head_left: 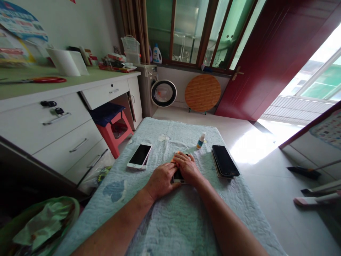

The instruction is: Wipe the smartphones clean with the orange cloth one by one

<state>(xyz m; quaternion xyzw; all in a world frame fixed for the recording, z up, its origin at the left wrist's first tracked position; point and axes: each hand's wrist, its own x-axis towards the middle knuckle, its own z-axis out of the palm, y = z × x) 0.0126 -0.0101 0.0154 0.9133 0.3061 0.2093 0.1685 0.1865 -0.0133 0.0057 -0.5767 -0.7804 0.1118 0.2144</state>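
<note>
A dark-screened phone (178, 176) lies on the cloth-covered table in front of me, mostly hidden under my hands. My left hand (163, 177) grips the phone's left side, with the thumb along its near edge. On top of the phone, my right hand (185, 166) presses an orange cloth (176, 156) with its fingers closed over it. Left of my hands, a white phone (140, 156) rests on another one. To the right, a black phone (225, 160) lies on a small stack of phones. A small spray bottle (201, 140) stands upright beyond my right hand.
A pale blue quilted cloth (170, 131) covers the table. To the left are a pink stool (117, 135), white drawers (66, 121) and a green bin (71, 206) with crumpled paper. An open washing machine (149, 85) and a round wooden tabletop (203, 92) are behind.
</note>
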